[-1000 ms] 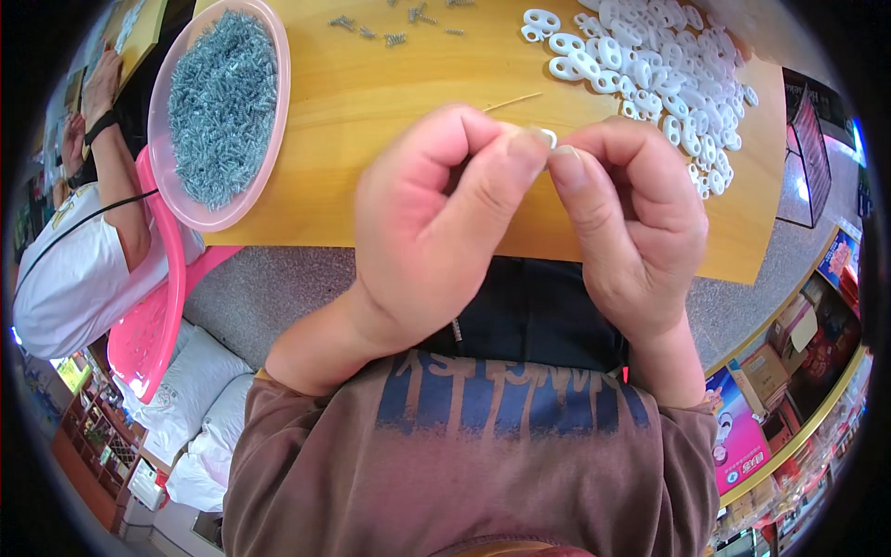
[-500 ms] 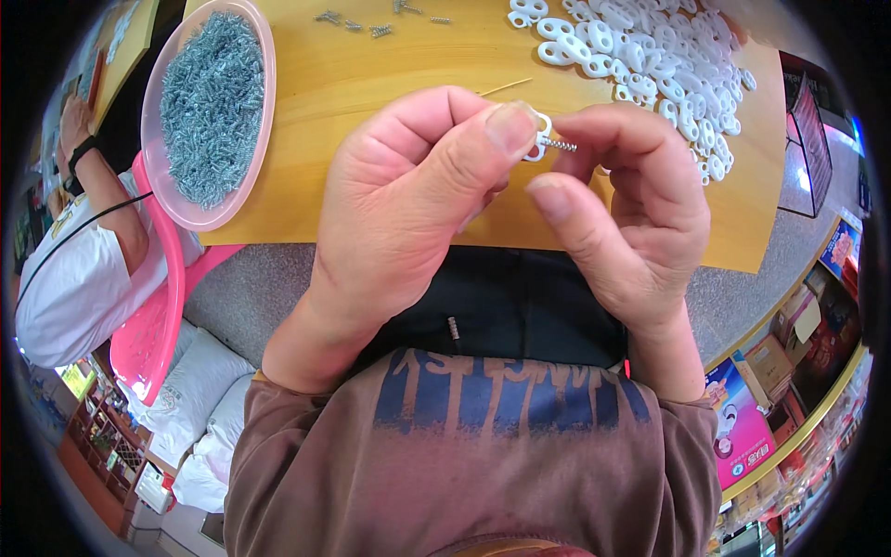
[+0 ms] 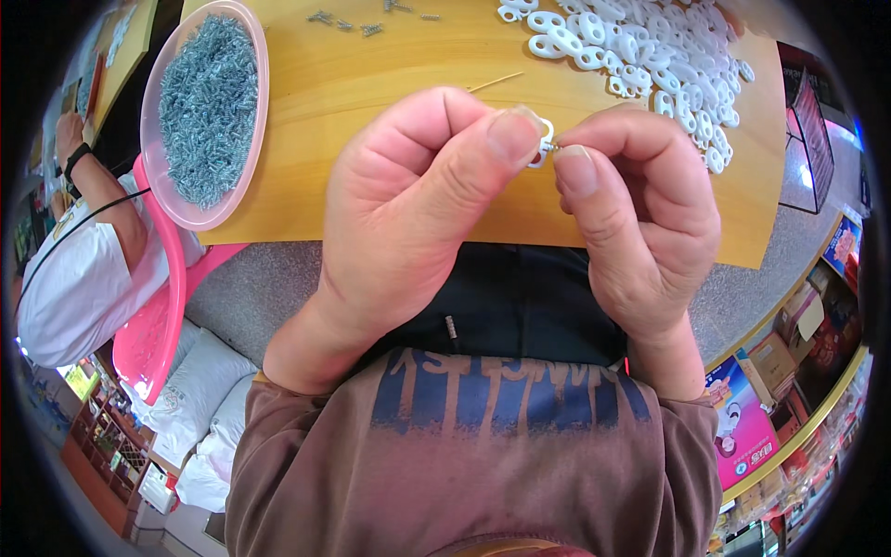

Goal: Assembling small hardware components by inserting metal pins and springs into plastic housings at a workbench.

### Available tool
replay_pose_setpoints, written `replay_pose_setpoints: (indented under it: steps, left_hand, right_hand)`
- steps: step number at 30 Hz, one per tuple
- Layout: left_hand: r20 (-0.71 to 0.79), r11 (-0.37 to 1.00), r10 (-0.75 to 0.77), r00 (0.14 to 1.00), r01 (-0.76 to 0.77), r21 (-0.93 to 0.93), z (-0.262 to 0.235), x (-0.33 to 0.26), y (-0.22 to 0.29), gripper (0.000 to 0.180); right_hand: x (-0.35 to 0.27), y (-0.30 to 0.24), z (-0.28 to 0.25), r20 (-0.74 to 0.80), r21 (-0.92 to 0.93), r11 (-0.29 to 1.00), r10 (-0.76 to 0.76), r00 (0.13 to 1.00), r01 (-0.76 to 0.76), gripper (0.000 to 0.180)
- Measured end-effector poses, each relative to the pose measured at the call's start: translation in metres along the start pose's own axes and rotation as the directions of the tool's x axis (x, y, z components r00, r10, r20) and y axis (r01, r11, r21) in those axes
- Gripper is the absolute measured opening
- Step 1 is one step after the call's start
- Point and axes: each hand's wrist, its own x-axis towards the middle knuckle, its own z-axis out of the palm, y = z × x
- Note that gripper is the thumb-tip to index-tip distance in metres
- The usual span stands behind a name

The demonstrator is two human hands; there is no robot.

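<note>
Above the table (image 3: pixel 306 176), the white piece (image 3: pixel 547 130) was held by the left hand (image 3: pixel 399 213), its grip clamped; the spring (image 3: pixel 552 147), at the piece's edge and largely hidden, was pinched in the closed grip of the right hand (image 3: pixel 640 213); the step in hand was judged to be the seating of the spring; steady alignment seemed called for next; half a second earlier, the spring had been exposed, the right grip apart
</note>
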Motion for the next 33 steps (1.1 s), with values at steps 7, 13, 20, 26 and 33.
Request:
replay_pose_setpoints:
  steps: [7, 13, 20, 26, 33]
  left_hand:
    - [0.002, 0.996, 0.075, 0.997, -0.075, 0.045, 0.000, -0.004, -0.009, 0.014]
    - [0.010, 0.998, 0.049, 0.999, -0.050, 0.038, -0.006, -0.003, -0.009, 0.010]
    - [-0.003, 0.981, -0.123, 0.992, 0.121, -0.155, -0.005, 0.003, 0.001, 0.015]
    - [0.116, 0.899, -0.213, 0.970, 0.241, -0.366, -0.007, 0.006, -0.001, 0.016]
    - [0.235, 0.912, -0.195, 0.952, 0.264, -0.315, -0.011, 0.008, -0.004, 0.019]
  right_hand:
    - [-0.004, 0.001, 0.006, -0.043, 0.102, 0.989, 0.109, 0.993, -0.104, 0.012]
    - [-0.005, 0.005, 0.007, -0.039, 0.074, 0.988, 0.136, 0.990, -0.133, 0.013]
    - [-0.002, 0.001, 0.003, -0.010, 0.135, 0.985, 0.106, 0.994, -0.104, 0.023]
    - [-0.002, 0.002, -0.008, -0.019, 0.042, 0.997, 0.067, 0.998, -0.067, 0.026]
    - [-0.004, 0.005, -0.025, -0.063, -0.121, 0.992, 0.030, 0.998, -0.037, 0.021]
